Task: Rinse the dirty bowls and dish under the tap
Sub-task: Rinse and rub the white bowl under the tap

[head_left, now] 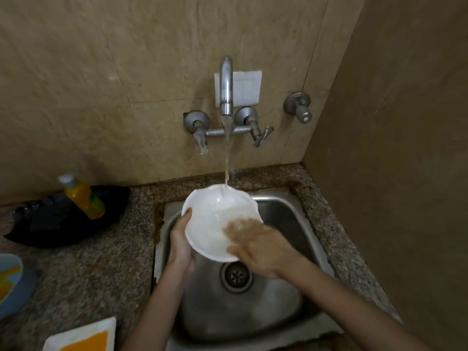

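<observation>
A white bowl with a scalloped rim is tilted over the steel sink. Water runs from the wall tap into the bowl's far side. My left hand grips the bowl's left rim from below, thumb on the edge. My right hand lies across the bowl's near right side, its blurred fingers inside on the wet surface. A blue bowl with orange residue sits at the counter's left edge. A white square dish smeared with orange lies at the bottom left.
The sink drain is just below the bowl. On the speckled granite counter, a yellow soap bottle lies on a black plastic bag. Two tap handles and a separate valve stick out from the tiled wall.
</observation>
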